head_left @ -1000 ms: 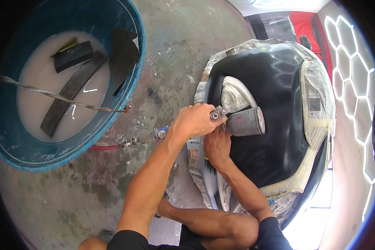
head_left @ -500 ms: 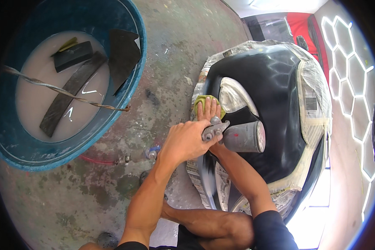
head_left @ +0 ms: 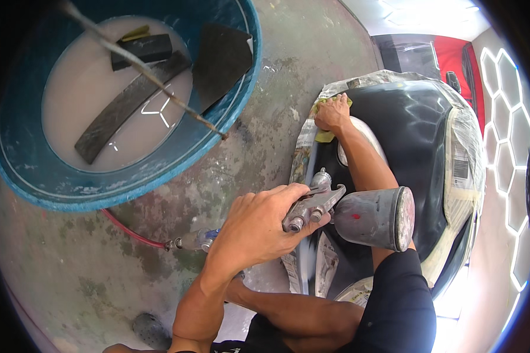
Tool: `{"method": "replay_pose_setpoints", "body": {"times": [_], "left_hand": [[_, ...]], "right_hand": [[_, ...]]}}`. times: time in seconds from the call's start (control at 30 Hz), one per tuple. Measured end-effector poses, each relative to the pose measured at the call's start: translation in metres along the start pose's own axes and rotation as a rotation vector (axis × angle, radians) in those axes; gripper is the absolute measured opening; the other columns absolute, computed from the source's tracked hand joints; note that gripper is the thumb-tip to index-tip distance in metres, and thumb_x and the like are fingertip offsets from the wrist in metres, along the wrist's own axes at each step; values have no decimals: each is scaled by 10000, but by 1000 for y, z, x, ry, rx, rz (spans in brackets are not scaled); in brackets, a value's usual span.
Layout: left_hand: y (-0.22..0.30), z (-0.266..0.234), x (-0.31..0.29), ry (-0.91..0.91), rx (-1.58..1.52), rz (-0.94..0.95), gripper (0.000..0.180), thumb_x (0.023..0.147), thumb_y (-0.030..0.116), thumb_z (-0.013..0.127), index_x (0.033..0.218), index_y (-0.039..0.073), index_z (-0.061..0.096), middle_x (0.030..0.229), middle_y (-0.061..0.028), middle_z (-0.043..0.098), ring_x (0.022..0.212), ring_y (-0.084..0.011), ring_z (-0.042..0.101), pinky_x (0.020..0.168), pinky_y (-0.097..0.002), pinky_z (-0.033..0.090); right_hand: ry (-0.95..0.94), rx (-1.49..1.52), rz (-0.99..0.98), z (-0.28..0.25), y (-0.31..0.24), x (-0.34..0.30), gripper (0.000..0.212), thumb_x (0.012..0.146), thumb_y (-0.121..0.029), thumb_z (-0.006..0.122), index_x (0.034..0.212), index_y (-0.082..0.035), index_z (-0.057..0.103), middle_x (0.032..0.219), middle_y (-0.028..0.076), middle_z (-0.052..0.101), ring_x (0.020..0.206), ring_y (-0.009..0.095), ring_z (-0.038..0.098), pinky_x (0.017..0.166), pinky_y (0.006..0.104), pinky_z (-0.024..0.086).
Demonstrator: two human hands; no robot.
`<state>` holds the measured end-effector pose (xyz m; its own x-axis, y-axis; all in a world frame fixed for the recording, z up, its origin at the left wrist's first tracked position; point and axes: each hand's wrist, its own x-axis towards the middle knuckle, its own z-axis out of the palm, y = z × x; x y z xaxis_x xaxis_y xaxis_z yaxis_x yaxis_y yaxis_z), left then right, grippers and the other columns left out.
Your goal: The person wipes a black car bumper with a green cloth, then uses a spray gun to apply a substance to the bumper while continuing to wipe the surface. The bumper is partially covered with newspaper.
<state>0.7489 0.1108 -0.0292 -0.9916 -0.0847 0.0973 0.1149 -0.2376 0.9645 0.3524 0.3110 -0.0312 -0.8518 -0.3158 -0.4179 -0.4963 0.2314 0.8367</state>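
Observation:
My left hand point(head_left: 250, 226) grips a spray gun point(head_left: 312, 206) with a scuffed grey paint cup point(head_left: 374, 217) on its right side. A fitting with a blue part point(head_left: 206, 237) shows beside my left wrist. Beyond the gun, my right hand point(head_left: 334, 113) presses a yellow-green cloth point(head_left: 324, 135) onto the far left edge of a dark, curved vehicle panel point(head_left: 418, 135); its fingers curl over the cloth. Masking paper point(head_left: 459, 159) and tape border the panel. A pale covered opening point(head_left: 365, 138) in it lies partly behind my right forearm.
At left stands a blue tub point(head_left: 241, 103) of cloudy water with a dark strip point(head_left: 126, 109), a dark block point(head_left: 150, 50) and a black sheet point(head_left: 221, 65). A twisted wire point(head_left: 176, 100) crosses it. A red hose point(head_left: 129, 229) runs over the stained floor point(head_left: 159, 282).
My right hand has slid the cloth farther away along the panel's left edge, its fingers now curled. The spray gun has come nearer in my left hand. The view has shifted.

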Motion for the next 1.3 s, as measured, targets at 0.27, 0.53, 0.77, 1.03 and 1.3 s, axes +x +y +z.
{"method": "replay_pose_setpoints", "body": {"times": [0.27, 0.53, 0.77, 1.03, 1.3], "left_hand": [[-10, 8, -4, -53, 74, -121, 588, 978, 564, 810, 1228, 33, 778, 1029, -225, 815, 996, -446, 790, 853, -502, 610], [-4, 23, -12, -119, 114, -110, 595, 984, 570, 799, 1265, 47, 769, 1084, -213, 821, 1031, -447, 788, 873, -510, 611], [-24, 7, -71, -4, 352, -251, 542, 1025, 558, 757, 1306, 96, 731, 1210, -178, 805, 1089, -430, 779, 930, -496, 605], [-103, -47, -131, 120, 845, -468, 535, 1049, 364, 735, 1495, 106, 591, 1446, -202, 694, 1156, -452, 752, 960, -565, 586], [-115, -50, -164, -28, 1072, -488, 867, 995, 422, 793, 1672, 31, 417, 1626, -256, 524, 1477, -460, 537, 1197, -587, 425]], "right_hand": [[4, 9, -397, 10, -89, -142, 486, 1033, -441, 649, 1372, -121, 787, 1549, 209, 659, 1574, 424, 482, 1344, 609, 301], [479, 230, -93, 50, -66, -242, 666, 986, -282, 668, 1607, -89, 526, 1535, 233, 616, 1453, 458, 567, 1140, 574, 497], [543, 1491, 506, -19, -78, -323, 412, 1217, -257, 547, 1561, -44, 624, 1324, 119, 773, 1094, 158, 732, 1004, 362, 583], [635, 2702, 626, -26, -135, -400, 486, 1231, -377, 477, 1513, 1, 595, 1382, 148, 720, 1228, 236, 729, 1061, 406, 605], [327, 3200, 565, -15, -134, -395, 416, 1214, -392, 522, 1339, -23, 667, 1336, 155, 753, 1197, 238, 757, 1038, 411, 628]]}}
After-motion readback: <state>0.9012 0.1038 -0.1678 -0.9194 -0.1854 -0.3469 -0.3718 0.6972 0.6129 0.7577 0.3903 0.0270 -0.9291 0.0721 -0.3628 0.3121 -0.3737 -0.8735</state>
